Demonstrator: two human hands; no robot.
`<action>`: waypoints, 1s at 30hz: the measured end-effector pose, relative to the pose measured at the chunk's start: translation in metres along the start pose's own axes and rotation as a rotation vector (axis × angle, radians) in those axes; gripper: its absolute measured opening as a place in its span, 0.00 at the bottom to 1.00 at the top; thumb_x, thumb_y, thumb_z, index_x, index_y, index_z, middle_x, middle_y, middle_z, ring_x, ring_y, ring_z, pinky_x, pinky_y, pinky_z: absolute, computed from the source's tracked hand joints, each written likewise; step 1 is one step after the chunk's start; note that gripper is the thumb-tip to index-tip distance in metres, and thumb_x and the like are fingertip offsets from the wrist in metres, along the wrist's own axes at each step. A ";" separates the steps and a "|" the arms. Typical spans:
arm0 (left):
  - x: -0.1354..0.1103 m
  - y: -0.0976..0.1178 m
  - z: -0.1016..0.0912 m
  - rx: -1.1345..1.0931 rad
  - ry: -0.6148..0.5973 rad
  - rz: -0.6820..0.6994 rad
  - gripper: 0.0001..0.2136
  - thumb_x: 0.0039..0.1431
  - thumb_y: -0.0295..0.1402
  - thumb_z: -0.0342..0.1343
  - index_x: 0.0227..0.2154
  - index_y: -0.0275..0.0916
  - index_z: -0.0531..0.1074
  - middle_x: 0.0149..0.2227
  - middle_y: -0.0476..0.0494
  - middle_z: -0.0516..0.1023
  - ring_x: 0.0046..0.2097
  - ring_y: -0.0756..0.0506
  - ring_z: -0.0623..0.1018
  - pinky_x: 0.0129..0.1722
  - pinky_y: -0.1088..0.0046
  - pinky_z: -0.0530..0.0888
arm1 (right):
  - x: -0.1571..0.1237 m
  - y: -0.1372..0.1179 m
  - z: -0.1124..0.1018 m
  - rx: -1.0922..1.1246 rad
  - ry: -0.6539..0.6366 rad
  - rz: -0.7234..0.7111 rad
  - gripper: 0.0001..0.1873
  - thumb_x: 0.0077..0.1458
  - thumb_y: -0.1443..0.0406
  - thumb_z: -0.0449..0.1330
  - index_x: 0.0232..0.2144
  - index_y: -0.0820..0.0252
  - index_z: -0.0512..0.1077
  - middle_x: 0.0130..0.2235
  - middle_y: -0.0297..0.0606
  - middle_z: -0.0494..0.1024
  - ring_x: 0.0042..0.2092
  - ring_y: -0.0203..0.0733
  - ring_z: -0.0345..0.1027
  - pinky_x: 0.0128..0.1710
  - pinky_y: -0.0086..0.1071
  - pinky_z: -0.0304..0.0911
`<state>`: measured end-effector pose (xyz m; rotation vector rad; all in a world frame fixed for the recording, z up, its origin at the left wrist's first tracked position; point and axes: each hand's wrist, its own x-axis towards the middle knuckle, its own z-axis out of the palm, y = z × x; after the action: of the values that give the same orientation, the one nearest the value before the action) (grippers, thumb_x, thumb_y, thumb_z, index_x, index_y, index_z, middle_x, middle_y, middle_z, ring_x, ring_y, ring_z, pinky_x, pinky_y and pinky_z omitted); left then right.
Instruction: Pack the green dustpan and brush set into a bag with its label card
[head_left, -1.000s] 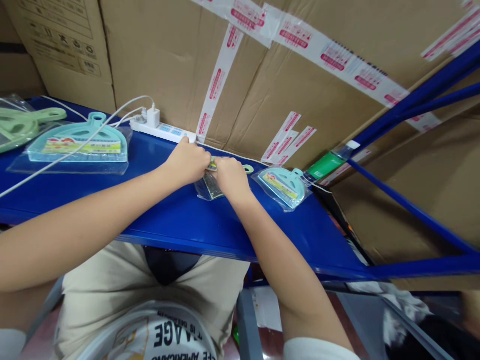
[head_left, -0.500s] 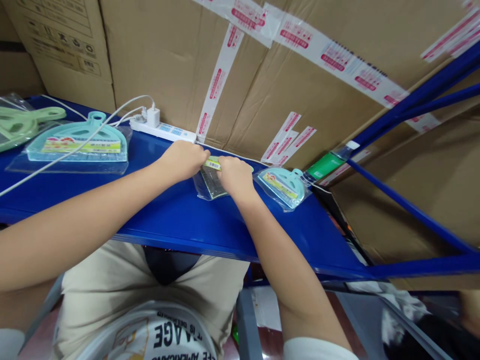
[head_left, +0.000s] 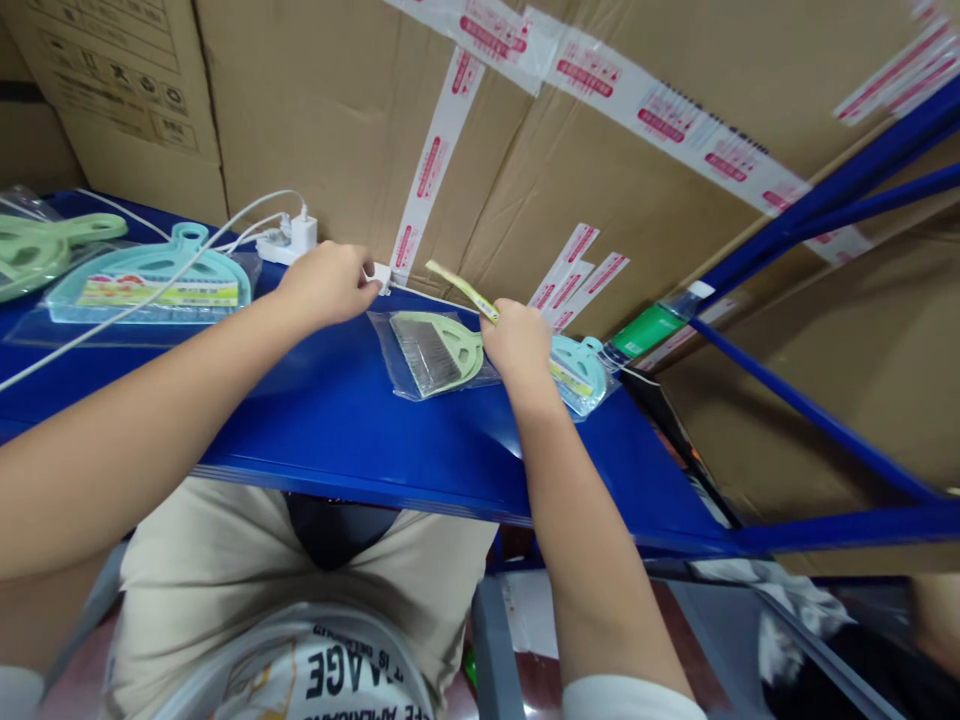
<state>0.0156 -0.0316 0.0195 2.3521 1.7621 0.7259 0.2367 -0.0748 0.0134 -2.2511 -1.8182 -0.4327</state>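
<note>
Right hand [head_left: 517, 345] pinches label strip [head_left: 463, 289] | left hand [head_left: 324, 285] curled, empty, near shelf [head_left: 337, 420] back edge | bagged green brush [head_left: 435, 350] mid-shelf | keep strip straight, press flat.

a small pale green brush [head_left: 437, 352] lies flat on the blue shelf [head_left: 337, 420], inside a clear plastic bag [head_left: 396, 350] whose edges spread beyond it. its grey bristles fan toward the near-left, and its rounded green body points to the far-right. a thin yellow-green label strip [head_left: 461, 287] with printed markings rises at a slant above the bag, its lower end pinched in the right hand [head_left: 517, 345] just beside the brush.
</note>
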 end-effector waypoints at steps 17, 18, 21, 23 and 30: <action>0.004 0.024 0.038 -1.179 -0.123 -0.250 0.03 0.61 0.30 0.60 0.35 0.39 0.77 0.41 0.40 0.85 0.38 0.47 0.83 0.37 0.71 0.81 | -0.017 -0.031 0.003 0.066 0.053 -0.115 0.18 0.74 0.61 0.50 0.49 0.64 0.76 0.47 0.56 0.81 0.48 0.54 0.77 0.45 0.39 0.66; 0.005 0.023 0.039 -1.181 -0.137 -0.271 0.03 0.61 0.30 0.58 0.34 0.39 0.77 0.41 0.40 0.85 0.38 0.47 0.84 0.38 0.70 0.81 | -0.018 -0.033 0.005 0.068 0.050 -0.136 0.19 0.75 0.60 0.48 0.49 0.64 0.76 0.47 0.56 0.81 0.48 0.54 0.77 0.45 0.39 0.66; 0.008 0.019 0.046 -1.123 -0.235 -0.331 0.05 0.62 0.31 0.55 0.32 0.40 0.74 0.36 0.40 0.85 0.34 0.45 0.84 0.37 0.67 0.82 | -0.018 -0.036 0.009 0.047 0.020 -0.207 0.20 0.75 0.62 0.46 0.50 0.64 0.76 0.49 0.57 0.81 0.48 0.54 0.77 0.45 0.38 0.66; 0.010 0.013 0.049 -0.995 -0.296 -0.343 0.06 0.62 0.34 0.55 0.31 0.40 0.73 0.31 0.39 0.83 0.31 0.44 0.83 0.33 0.66 0.82 | -0.016 -0.033 0.011 0.042 -0.022 -0.247 0.17 0.73 0.65 0.48 0.51 0.64 0.76 0.50 0.56 0.82 0.50 0.55 0.77 0.46 0.38 0.66; 0.024 -0.022 0.041 -0.488 -0.224 -0.276 0.05 0.58 0.31 0.58 0.28 0.39 0.75 0.26 0.39 0.80 0.25 0.43 0.79 0.29 0.64 0.78 | -0.005 -0.017 0.021 0.291 -0.198 -0.249 0.16 0.72 0.68 0.50 0.47 0.61 0.78 0.49 0.47 0.84 0.53 0.49 0.77 0.51 0.36 0.65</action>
<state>0.0198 0.0051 -0.0177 1.7578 1.5542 0.7158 0.2213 -0.0686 -0.0088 -1.9388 -2.1120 0.0217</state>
